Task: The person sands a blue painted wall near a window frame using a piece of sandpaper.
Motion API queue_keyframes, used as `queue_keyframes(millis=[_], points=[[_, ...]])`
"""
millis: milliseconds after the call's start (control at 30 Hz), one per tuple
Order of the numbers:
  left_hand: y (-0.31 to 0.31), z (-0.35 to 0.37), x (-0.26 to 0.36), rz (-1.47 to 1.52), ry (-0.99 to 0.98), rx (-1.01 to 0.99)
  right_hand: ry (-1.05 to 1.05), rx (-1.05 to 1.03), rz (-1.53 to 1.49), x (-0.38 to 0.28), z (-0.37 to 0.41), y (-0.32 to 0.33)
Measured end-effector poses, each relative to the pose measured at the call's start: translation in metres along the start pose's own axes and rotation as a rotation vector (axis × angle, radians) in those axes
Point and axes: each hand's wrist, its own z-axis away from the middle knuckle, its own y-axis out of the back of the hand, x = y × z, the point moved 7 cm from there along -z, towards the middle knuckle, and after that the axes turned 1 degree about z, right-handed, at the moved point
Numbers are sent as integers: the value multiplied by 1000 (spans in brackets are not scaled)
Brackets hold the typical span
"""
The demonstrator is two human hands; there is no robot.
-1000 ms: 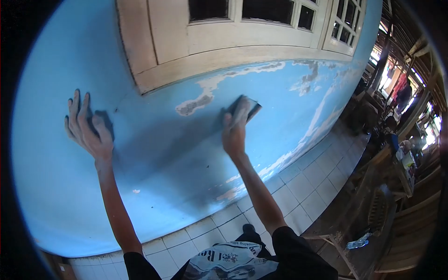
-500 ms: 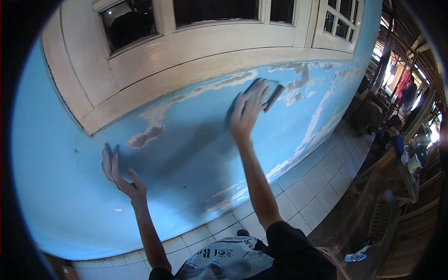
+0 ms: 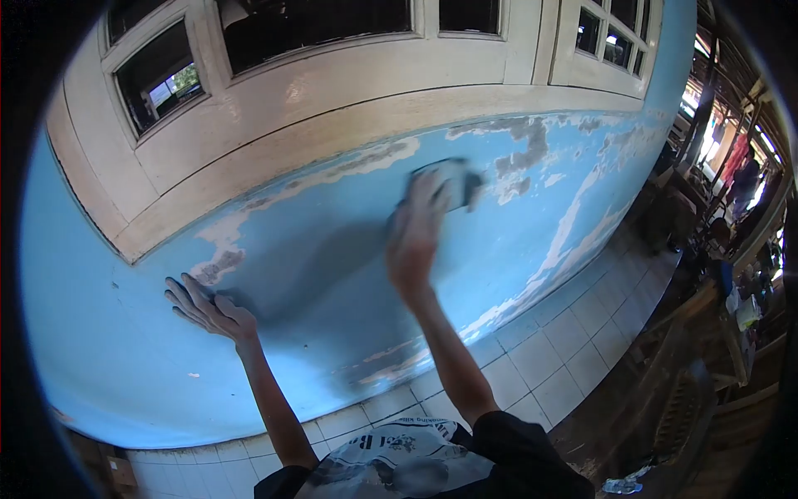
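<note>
Right hand grips a motion-blurred flat block at the blue wall, below the white window frame, and I record the left hand open, fingers extended, at the wall just below 1 peeled patch

Both arms reach forward, away from the body, with short dark sleeves over the upper arms and bare forearms. The left hand is open, its fingers extended together and pointing toward the far left, the wrist bent so that the hand angles left of the forearm. The right hand is farther out, blurred, its fingers reaching far and slightly right in a grip whose exact closure is unclear. The right forearm slants from the near right toward the far left.
</note>
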Motion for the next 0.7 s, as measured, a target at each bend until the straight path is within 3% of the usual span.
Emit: queue_keyframes(millis=[33, 100, 133, 233, 333, 400, 467, 500, 600, 700], points=[[-2, -1, 0, -4, -2, 2, -1, 0, -5, -9, 14, 1], [-1, 0, -1, -29, 7, 21, 153, -323, 60, -31, 43, -14], [-1, 1, 0, -36, 4, 18, 149, -327, 53, -22, 38, -10], [-1, -1, 0, -34, -8, 36, 114, -151, 15, 6, -1, 7], [0, 1, 0, -41, -20, 51, -187, 134, -88, 26, -27, 25], [0, 0, 0, -41, -6, 38, -85, 61, -60, 4, -3, 18], [0, 0, 2, -39, -10, 37, 106, -285, 42, -23, 26, -1], [-1, -1, 2, -45, -9, 32, 103, -278, 45, -11, 22, -1], [0, 0, 1, -23, 4, 9, 83, -104, 110, 19, -4, 10], [0, 1, 1, -11, 14, -6, -193, 158, -99, 20, -17, 20]])
